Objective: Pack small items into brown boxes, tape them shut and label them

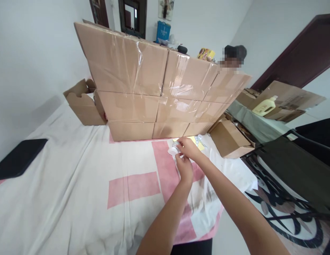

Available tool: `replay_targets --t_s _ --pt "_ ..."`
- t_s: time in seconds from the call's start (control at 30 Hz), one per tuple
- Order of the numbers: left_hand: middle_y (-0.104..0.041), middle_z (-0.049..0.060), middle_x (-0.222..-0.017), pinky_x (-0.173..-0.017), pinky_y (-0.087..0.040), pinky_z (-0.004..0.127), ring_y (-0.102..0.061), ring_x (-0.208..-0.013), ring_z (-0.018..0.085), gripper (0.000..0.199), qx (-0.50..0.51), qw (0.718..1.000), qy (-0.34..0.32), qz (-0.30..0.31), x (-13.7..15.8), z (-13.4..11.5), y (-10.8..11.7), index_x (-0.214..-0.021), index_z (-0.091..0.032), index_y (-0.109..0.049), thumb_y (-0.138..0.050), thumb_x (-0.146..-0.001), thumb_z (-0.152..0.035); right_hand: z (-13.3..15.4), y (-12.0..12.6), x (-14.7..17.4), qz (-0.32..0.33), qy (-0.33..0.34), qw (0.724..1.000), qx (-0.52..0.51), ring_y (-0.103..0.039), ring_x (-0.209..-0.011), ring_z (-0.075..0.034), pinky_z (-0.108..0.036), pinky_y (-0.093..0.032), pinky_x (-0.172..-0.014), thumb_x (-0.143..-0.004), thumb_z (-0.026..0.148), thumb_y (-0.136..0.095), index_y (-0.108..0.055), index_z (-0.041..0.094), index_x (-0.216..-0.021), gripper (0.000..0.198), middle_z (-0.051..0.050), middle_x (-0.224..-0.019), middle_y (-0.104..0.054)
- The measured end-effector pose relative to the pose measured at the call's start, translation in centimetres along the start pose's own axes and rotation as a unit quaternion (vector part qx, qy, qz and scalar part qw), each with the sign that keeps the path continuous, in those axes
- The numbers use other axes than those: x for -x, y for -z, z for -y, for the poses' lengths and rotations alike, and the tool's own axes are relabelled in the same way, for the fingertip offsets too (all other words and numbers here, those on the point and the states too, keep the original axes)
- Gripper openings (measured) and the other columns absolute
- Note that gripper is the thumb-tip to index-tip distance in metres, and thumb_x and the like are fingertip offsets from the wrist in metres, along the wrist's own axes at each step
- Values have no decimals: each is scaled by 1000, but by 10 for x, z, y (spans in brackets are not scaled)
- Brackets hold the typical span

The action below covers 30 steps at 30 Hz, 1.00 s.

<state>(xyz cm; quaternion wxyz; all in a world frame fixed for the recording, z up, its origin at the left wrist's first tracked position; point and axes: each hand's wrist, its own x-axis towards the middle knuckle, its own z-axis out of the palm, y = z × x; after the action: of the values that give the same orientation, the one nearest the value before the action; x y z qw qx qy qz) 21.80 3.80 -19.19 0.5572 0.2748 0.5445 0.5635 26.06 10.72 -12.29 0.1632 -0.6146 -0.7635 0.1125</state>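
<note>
Both my hands meet over the cloth, close to the foot of the cardboard wall. My right hand (188, 147) is closed, its fingers pinching a small white and clear shiny thing (173, 150) whose kind I cannot make out. Just below, my left hand (184, 166) has its fingers bent together at the near edge of that same thing. The fingers partly cover it. Beyond my right hand lies a yellow printed sheet (199, 143) with small white pieces on it.
Taped cardboard boxes (135, 109) form a tall wall across the cloth-covered table (90, 184). Open cartons stand left (86, 109) and right (230, 140) of it. A black flat object (20, 159) lies far left. A person (234, 56) is behind the wall.
</note>
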Motion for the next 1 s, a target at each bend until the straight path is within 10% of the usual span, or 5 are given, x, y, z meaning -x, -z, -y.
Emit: replay_targets --t_s 0.5,0.73,1.0 --pt "-76 10 -104 -76 -52 30 -73 -96 22 46 94 995 -20 8 4 -2 1 -138 -23 -44 -50 -93 -21 -8 -5 -7 50 71 996 -13 -61 -79 -16 -27 -47 -77 -91 7 -60 -72 15 -110 24 -7 -98 -64" --pt "-59 -5 -60 -60 -39 26 -61 -61 17 4 50 999 -21 9 6 5 0 -91 -25 -48 -52 -92 -24 -17 3 -7 78 82 993 -20 -62 -78 -16 -28 -47 -77 -90 8 -61 -72 15 -108 23 -6 -96 -63" --pt "-52 -6 -62 -60 -35 25 -56 -62 15 14 16 1000 -18 16 10 8 1 -81 -26 -41 -51 -88 -21 -28 -3 4 79 70 994 -15 -62 -78 -16 -28 -47 -76 -91 11 -60 -74 18 -112 26 -5 -95 -63"
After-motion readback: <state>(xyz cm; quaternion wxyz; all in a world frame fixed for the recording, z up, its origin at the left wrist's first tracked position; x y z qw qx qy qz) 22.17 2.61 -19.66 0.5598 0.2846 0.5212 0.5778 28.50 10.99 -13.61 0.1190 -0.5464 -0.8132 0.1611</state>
